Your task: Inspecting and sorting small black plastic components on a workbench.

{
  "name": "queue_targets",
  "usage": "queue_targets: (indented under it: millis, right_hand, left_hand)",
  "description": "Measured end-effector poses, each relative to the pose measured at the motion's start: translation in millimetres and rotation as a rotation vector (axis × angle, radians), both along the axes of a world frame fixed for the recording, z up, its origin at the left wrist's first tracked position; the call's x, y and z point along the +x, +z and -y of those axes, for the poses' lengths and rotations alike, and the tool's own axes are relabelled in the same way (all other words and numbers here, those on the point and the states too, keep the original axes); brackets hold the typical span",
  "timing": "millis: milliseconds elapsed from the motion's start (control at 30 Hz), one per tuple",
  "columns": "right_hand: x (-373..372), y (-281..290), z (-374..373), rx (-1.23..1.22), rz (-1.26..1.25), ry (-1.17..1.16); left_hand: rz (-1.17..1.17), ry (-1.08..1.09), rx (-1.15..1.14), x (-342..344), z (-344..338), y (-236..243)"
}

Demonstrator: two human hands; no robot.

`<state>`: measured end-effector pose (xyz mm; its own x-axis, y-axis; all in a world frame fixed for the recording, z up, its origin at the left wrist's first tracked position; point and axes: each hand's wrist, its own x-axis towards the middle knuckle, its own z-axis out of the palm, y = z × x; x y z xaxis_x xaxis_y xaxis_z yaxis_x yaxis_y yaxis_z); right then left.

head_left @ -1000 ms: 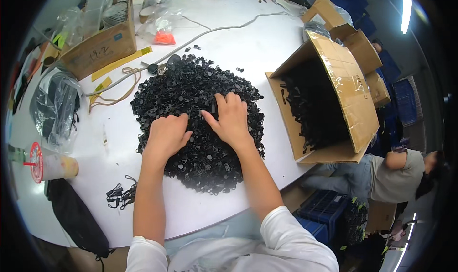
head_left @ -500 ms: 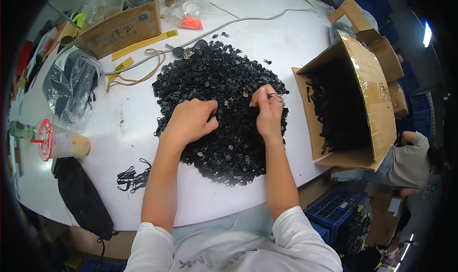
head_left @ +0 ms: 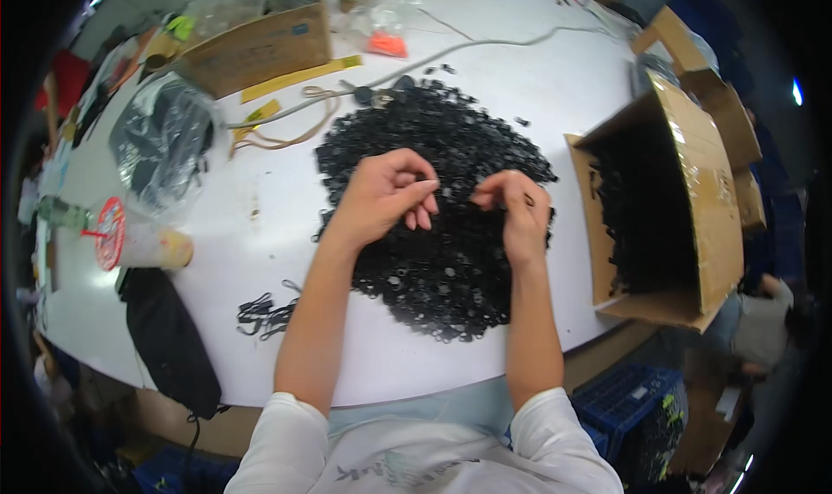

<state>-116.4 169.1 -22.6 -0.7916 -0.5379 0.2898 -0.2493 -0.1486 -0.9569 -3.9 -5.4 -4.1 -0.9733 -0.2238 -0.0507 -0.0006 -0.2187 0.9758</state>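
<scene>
A wide heap of small black pieces point(head_left: 433, 277), which look like zipper sliders, lies on the white table in front of me. Over its left part is my left hand point(head_left: 387, 195), thumb and forefinger pinched together, the other fingers curled. Whatever sits in that pinch is too small to make out. My right hand point(head_left: 523, 217) is over the right part of the heap, fingers bent in and their tips pressed together toward the left hand. A small dark spot shows on its fingers; I cannot tell whether it is a ring or a piece. A gap separates the two hands.
On the right, an open cardboard box point(head_left: 719, 208) lies on its side with black strips inside. Several black cord loops point(head_left: 264, 315) lie left of my forearm. Further left are a drink cup point(head_left: 156, 245), a black pouch point(head_left: 173, 342) and a plastic bag point(head_left: 165, 143). A grey cable point(head_left: 477, 43) crosses behind.
Both hands have risen from the heap and come closer together. The left hand has turned, so its curled fingers now show. The whole view has shifted a little.
</scene>
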Motion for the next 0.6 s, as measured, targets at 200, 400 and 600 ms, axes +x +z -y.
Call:
queue_targets:
  millis: [200, 400, 600]
  right_hand:
    - [-2, 9, -17, 0.412, -0.112, 0.204]
    - [9, 24, -6, 0.467, -0.162, 0.12]
    - [16, 25, 1, 0.444, -0.311, 0.054]
  left_hand:
    - [-0.012, 0.299, -0.736, 0, -6, -3]
    - [0.08, 0.191, -0.848, 6, -1, 7]
    - [0.033, 0.137, -0.421, 4, -5, 8]
